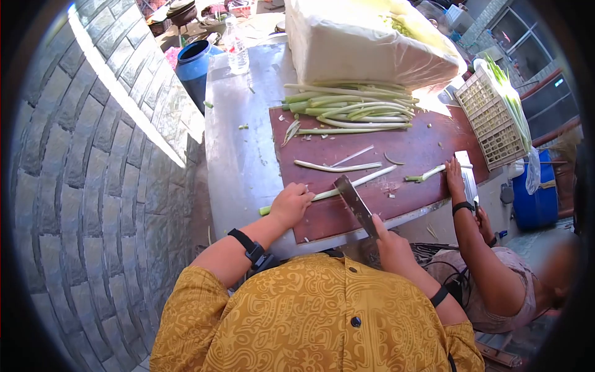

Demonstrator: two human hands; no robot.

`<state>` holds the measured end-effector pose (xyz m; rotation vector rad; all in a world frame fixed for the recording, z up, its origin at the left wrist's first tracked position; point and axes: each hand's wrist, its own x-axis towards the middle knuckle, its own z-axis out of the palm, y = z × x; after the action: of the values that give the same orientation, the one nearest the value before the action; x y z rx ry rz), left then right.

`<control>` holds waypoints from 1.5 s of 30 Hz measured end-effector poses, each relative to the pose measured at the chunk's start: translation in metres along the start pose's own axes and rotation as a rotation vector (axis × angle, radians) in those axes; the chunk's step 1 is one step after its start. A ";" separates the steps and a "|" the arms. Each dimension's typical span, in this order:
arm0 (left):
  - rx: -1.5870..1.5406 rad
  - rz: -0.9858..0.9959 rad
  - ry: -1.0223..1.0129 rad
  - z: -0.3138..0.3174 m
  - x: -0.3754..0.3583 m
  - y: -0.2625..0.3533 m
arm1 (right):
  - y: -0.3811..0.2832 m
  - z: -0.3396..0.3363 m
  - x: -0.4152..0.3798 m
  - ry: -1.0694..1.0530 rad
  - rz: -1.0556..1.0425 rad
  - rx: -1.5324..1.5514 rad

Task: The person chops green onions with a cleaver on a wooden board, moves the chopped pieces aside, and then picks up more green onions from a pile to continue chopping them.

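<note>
My left hand [292, 204] is closed around a long green onion [365, 178] that lies slantwise on the reddish-brown cutting board [334, 224]. In my right hand [396, 248] is a cleaver [356, 206], its wide blade pointing away from me and lying across or just over the same onion. The exact contact of the blade is hard to make out. Another onion stalk [338, 166] lies just beyond, beside a thin peeled strip. Farther back, a pile of green onions [353, 108] rests on the board.
To the right, a co-worker's hand [455, 178] presses a stalk by a knife blade [468, 173]. A large plastic-wrapped box [353, 53] stands behind the pile. A crate [493, 118] with onions is at right, a bottle [237, 53] at back left. A brick wall [93, 186] borders the left.
</note>
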<state>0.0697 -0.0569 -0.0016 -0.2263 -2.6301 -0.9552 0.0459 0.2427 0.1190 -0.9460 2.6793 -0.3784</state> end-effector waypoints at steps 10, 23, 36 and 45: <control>0.011 -0.024 -0.044 -0.010 -0.005 0.004 | 0.013 0.035 0.037 0.126 -0.029 0.135; 0.066 -0.089 -0.017 0.013 0.107 0.035 | 0.012 -0.075 -0.013 0.455 -0.021 0.692; 0.222 0.157 -0.188 0.087 0.113 0.067 | 0.044 -0.059 -0.069 0.499 0.071 0.675; 0.187 0.052 -0.418 0.053 0.081 0.044 | 0.073 -0.016 -0.095 0.308 0.383 0.950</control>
<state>-0.0083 0.0133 0.0157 -0.4914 -3.0510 -0.6975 0.0697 0.3612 0.1255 -0.0894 2.3428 -1.5896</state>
